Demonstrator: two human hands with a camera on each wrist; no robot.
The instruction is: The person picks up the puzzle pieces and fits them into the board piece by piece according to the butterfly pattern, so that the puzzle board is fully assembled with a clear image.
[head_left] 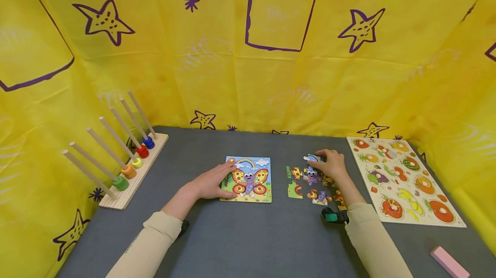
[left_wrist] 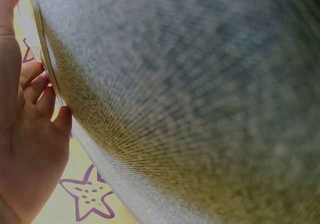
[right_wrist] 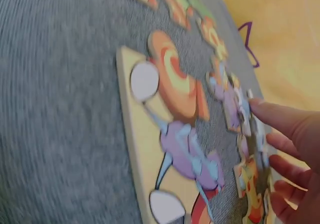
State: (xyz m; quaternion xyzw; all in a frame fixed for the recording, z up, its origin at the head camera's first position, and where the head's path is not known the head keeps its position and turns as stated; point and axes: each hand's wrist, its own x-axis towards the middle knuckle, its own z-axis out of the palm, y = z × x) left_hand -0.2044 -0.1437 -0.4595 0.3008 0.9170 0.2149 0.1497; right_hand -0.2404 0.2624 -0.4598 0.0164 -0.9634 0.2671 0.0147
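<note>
We rest our left hand (head_left: 212, 182), fingers spread, at the left edge of the butterfly board (head_left: 252, 183). The rainbow piece (head_left: 313, 158) lies at our right hand's (head_left: 333, 165) fingertips; pinched or not, we cannot tell. Left sleeve (head_left: 143, 248) lettering is unreadably small.

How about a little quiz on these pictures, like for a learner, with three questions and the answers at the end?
1. True or false: the left hand touches the fruit board.
2. Which does the right hand touch? a) peg stand b) rainbow puzzle piece c) fruit board
3. What colour is the block at the lower right of the head view?

Key: 1. False; it touches the butterfly picture. 2. b. 3. Pink.
</note>
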